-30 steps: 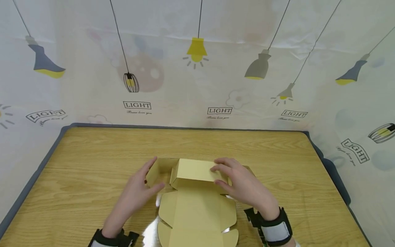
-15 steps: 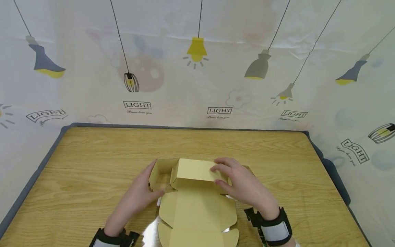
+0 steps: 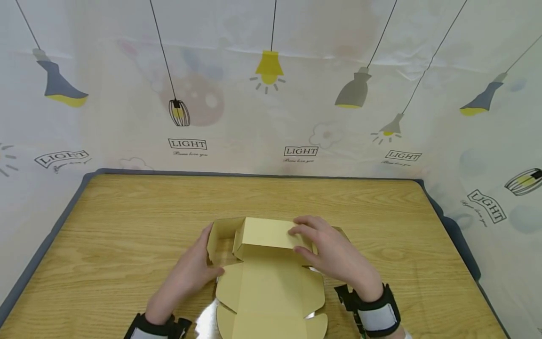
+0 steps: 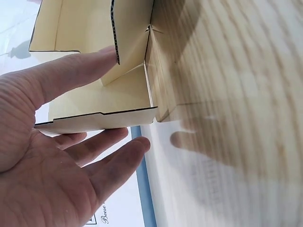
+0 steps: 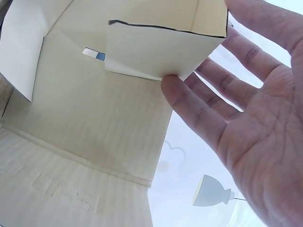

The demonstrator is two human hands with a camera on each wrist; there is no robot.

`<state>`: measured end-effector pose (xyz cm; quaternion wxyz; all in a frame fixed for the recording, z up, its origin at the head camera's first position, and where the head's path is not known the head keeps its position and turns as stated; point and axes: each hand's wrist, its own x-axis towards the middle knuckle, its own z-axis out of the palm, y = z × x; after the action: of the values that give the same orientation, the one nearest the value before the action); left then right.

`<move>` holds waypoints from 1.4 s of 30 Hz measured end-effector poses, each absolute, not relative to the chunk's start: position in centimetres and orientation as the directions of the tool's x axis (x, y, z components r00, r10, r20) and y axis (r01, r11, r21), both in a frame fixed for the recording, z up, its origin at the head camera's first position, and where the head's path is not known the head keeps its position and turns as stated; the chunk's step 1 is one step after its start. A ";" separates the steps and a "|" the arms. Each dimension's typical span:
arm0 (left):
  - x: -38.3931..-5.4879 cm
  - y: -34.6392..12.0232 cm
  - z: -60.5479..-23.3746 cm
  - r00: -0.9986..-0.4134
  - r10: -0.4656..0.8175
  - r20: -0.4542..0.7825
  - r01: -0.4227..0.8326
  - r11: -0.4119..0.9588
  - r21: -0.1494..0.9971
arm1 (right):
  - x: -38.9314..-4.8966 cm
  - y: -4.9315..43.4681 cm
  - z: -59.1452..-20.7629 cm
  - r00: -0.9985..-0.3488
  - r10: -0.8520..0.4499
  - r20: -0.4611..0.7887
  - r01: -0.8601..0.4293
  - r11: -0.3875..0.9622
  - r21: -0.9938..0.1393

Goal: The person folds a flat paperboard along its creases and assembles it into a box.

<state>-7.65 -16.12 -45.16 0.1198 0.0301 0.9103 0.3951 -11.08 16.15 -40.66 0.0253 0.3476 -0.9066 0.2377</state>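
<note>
A partly folded yellowish cardboard box (image 3: 271,287) lies in front of me, its far end panel (image 3: 271,231) standing up and folded over. My left hand (image 3: 192,263) grips the box's far left corner. In the left wrist view its thumb (image 4: 78,71) lies at the cut edge of one flap, and its fingers (image 4: 118,161) are on the outside of the side flap (image 4: 104,119). My right hand (image 3: 334,247) holds the right part of the far panel. In the right wrist view its fingertips rest against the folded panel (image 5: 147,52).
Wood-patterned table (image 3: 127,212) under the box, with a grey-blue edge along the back and sides. A white curtain (image 3: 237,94) printed with lamps hangs behind. Rounded side flaps (image 3: 313,287) spread from the box's near part. Black straps (image 3: 377,310) circle both wrists.
My left hand has moved in against the left side flap and pushed it slightly to the right. Its thumb has dropped lower. My right hand has kept its place on the far panel.
</note>
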 end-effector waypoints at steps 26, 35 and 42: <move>-6.8 -15.0 -45.5 -0.960 0.228 -0.159 0.054 0.714 0.698 | -11.1 16.2 -40.6 -0.757 -0.622 0.202 -0.642 0.650 -0.405; -6.6 -15.3 -45.5 -0.965 0.253 -0.072 0.146 0.744 0.652 | -11.1 16.2 -40.6 -0.762 -0.618 0.194 -0.636 0.658 -0.402; -6.6 -15.1 -45.6 -0.972 0.214 -0.098 0.106 0.769 0.630 | -11.1 16.2 -40.6 -0.761 -0.620 0.192 -0.637 0.658 -0.401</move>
<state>-6.59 -15.06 -45.59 0.0822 0.0852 0.9369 0.3289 -11.08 16.20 -40.56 0.0193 0.3451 -0.9104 0.2275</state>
